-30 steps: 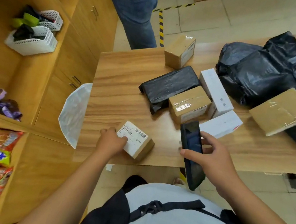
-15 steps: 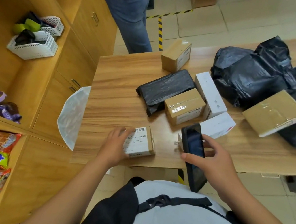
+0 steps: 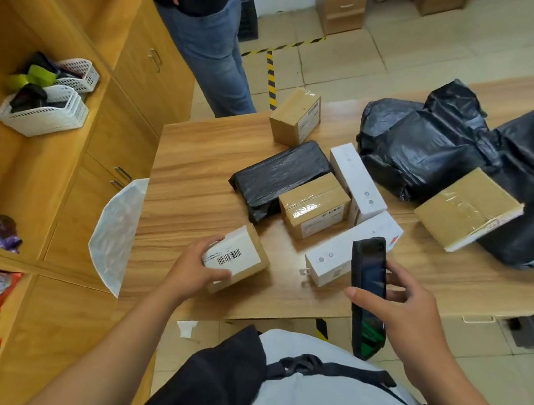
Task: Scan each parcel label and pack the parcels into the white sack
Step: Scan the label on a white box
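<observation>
- The left hand (image 3: 194, 273) grips a small brown parcel (image 3: 252, 255) near the front edge of the worktop (image 3: 202, 165). Its fingers are curled round the parcel's near end, and the white label (image 3: 230, 254) with its barcode faces up.
- The right hand (image 3: 406, 306) holds a dark handheld scanner (image 3: 367, 286), thumb on the near side and fingers wrapped behind. The scanner sits to the right of the parcel, apart from it.
- The step in hand looks like scanning this parcel's label; the scanner does not seem lined up on the barcode yet.
- The next move likely calls for bringing the scanner's head and the label to face each other, with the barcode clear of the thumb.
- After that the parcel would go left into the white sack (image 3: 117, 232), which hangs just off the worktop's left edge. Whether its mouth is open cannot be told.
- A black-wrapped parcel (image 3: 280, 176), a taped brown box (image 3: 313, 206) and two white boxes (image 3: 357, 181) lie further back, so most of the task appears to remain.
</observation>
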Demonstrator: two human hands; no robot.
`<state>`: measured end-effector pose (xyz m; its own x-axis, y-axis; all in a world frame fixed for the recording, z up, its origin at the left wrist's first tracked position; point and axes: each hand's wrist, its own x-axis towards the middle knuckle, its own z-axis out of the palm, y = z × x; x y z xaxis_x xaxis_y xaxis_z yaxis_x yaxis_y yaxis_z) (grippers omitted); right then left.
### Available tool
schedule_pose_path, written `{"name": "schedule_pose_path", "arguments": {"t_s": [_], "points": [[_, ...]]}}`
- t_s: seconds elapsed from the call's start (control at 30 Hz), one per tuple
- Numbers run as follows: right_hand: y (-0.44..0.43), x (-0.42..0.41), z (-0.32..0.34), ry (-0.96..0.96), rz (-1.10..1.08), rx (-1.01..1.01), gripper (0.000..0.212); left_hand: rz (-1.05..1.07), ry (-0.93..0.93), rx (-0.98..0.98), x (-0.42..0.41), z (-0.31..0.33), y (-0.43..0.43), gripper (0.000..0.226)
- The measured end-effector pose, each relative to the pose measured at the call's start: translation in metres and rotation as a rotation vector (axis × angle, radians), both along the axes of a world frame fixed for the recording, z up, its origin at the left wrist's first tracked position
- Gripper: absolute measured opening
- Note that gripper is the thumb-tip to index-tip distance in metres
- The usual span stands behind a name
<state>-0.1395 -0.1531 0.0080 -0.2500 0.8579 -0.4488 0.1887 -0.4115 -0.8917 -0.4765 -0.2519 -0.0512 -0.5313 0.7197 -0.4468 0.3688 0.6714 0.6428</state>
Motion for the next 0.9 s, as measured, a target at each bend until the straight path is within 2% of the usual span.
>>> {"name": "schedule_pose_path", "arguments": {"t_s": [0.07,0.13,0.27,0.4,0.6,0.77,0.9], "points": [[0.000,0.000,-0.001,-0.022,-0.001,0.008,0.069,0.042,0.057,0.055,0.006,-0.008,-0.004,0.078],[0.001,-0.002,0.000,-0.047,0.023,0.023,0.069,0.120,0.090,0.128,0.009,-0.012,-0.007,0.068],[0.005,-0.011,0.007,-0.147,0.167,0.093,0.073,0.205,0.041,0.199,0.011,-0.017,-0.013,0.058],[0.022,-0.024,0.025,-0.325,0.486,0.224,0.071,0.203,0.022,0.218,0.021,-0.019,-0.018,0.057],[0.050,-0.061,0.052,-0.757,0.979,0.631,0.072,0.198,0.084,0.193,0.020,-0.016,-0.018,0.056],[0.057,-0.083,0.073,-0.931,1.213,0.774,0.058,0.196,0.167,0.189,0.030,-0.019,-0.018,0.055],[0.057,-0.088,0.082,-1.017,1.294,0.832,0.059,0.196,0.231,0.199,0.038,-0.021,-0.019,0.055]]}}
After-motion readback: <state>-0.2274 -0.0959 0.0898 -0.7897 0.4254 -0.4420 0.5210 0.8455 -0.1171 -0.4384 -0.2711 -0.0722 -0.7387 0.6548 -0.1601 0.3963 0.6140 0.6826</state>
